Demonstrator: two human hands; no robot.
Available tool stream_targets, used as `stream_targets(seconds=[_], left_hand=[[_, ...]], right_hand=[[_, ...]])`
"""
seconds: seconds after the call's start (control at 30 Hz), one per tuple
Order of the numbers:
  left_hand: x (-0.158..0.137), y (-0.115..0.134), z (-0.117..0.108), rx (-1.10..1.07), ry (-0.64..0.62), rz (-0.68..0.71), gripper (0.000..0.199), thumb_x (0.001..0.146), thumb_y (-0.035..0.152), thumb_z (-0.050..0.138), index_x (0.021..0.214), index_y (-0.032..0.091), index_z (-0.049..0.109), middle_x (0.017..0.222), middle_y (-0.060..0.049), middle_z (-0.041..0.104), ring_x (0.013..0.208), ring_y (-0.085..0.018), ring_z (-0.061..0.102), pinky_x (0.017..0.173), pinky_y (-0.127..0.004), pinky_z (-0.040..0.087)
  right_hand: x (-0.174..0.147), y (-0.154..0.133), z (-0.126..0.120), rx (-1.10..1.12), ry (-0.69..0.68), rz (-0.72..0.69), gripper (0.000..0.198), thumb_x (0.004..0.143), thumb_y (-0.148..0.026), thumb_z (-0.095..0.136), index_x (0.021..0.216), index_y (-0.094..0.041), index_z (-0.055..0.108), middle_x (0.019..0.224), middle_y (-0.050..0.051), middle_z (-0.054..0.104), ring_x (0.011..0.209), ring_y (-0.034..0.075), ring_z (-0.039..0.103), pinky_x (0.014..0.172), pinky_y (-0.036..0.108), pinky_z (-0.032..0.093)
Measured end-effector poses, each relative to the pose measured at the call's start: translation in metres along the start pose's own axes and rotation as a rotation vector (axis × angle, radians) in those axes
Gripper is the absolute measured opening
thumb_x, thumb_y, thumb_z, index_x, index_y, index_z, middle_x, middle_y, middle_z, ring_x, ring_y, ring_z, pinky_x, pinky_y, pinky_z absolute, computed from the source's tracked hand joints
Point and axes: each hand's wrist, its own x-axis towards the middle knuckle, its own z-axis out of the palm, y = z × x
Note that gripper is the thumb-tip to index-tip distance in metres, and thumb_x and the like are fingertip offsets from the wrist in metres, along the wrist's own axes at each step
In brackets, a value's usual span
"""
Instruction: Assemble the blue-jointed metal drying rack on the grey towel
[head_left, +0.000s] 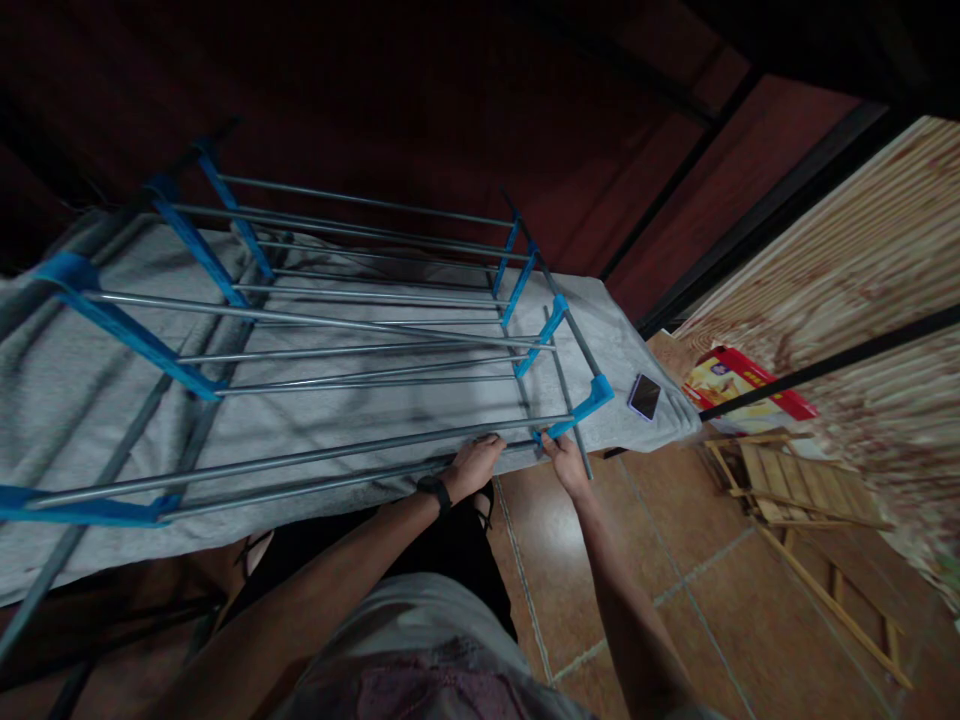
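Okay, so a tube rack [330, 321] is being kept on a grey cloth [420, 410], lying over with its long rods being run left to right across the body. The end poles are being pointed away from the wearer, and the rods are being seen to fan wider at the left end. The front rod [315, 485] is being gripped near its right end by the left hand [476, 466], fingers curled closed. The lower tip of the front right bracket [592, 397] is being pinched by the right hand [568, 462].

Smooth, round grey metal is being used for the rods, and they're being joined by angled bright blue brackets that look like plastic. The cloth is being rumpled into soft folds, and a phone [644, 397] is being supported at its right side. Off right, a slatted wooden chair [814, 485] and a red-and-yellow box [742, 385] are being lit dimly by the tiled floor [559, 535].
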Motion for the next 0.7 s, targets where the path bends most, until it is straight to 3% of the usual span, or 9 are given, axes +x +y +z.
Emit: stream_targets(seconds=[0.7], left_hand=[[-0.0018,-0.0089,0.0022,-0.074,0.041,0.013,0.031,0.093,0.012,0.049,0.119,0.018,0.064,0.126,-0.010,0.067,0.119,-0.023,0.062,0.104,-0.036,0.049]], right_hand=[[-0.0044,0.0045,0.0051,-0.037,0.016,-0.006,0.051,0.085,-0.062,0.053,0.100,-0.016,0.070,0.095,0.009,0.074,0.096,0.028,0.066,0.092,0.044,0.049]])
